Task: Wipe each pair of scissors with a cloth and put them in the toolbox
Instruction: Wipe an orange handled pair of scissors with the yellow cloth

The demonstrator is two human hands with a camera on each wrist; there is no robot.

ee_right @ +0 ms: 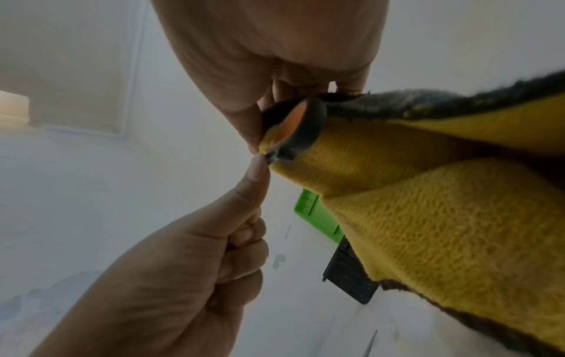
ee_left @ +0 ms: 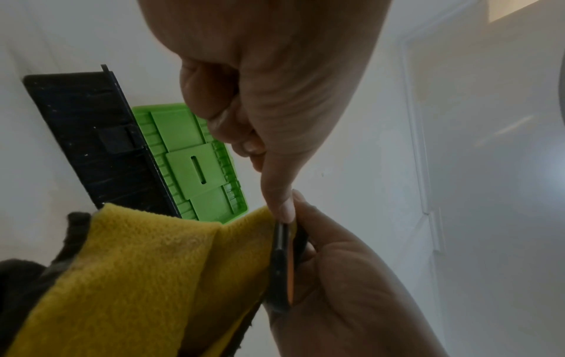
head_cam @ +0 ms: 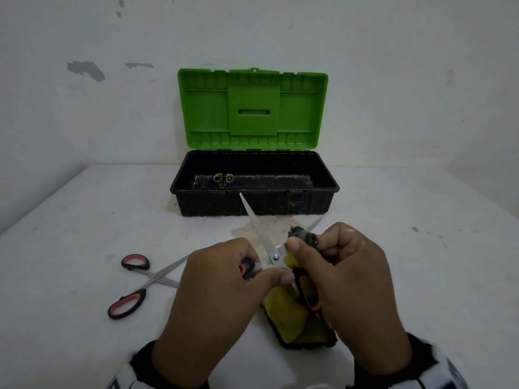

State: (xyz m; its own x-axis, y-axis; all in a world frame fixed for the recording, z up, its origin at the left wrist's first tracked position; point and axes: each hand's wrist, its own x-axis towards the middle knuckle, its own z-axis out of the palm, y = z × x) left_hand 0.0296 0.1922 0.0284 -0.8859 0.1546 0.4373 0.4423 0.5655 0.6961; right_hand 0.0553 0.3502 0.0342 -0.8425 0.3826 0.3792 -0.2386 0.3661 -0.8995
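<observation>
Counting three scissors (head_cam: 254, 228) — one toolbox (head_cam: 309, 189)

The toolbox (head_cam: 254, 189) stands behind my hands on the table (head_cam: 421, 262), lid up against the wall, one pair of scissors (head_cam: 223, 179) in its left part. A second pair (head_cam: 140, 283) lies opened to my left hand's (head_cam: 222, 279) left

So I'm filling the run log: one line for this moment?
left hand: grips orange-handled scissors | right hand: wipes with cloth | toolbox: open
</observation>
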